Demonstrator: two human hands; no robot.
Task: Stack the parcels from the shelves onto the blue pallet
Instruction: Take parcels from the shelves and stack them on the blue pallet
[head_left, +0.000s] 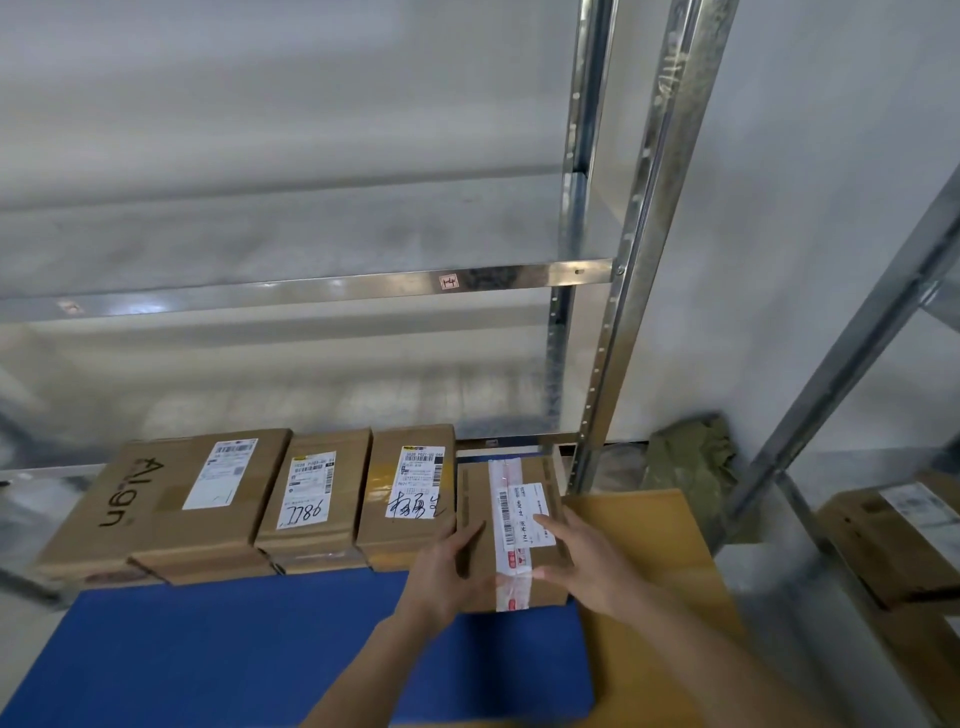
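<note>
A blue pallet (218, 649) lies low in the head view. Three cardboard parcels stand in a row along its far edge: a wide one marked "Align" (156, 509), a middle one with a handwritten number (317, 493), and a third with a scribbled label (408, 493). A fourth, small taped parcel (480, 486) sits at the right end of the row. My left hand (447, 582) grips its left near corner. My right hand (587, 561) holds its right side, fingers on the white label.
A metal shelf rack (618, 270) rises behind the pallet, its visible shelves bare. A flat brown cardboard sheet (649, 545) lies right of the pallet. Another rack at the right holds a parcel (893, 540). A crumpled green bag (691, 457) lies by the wall.
</note>
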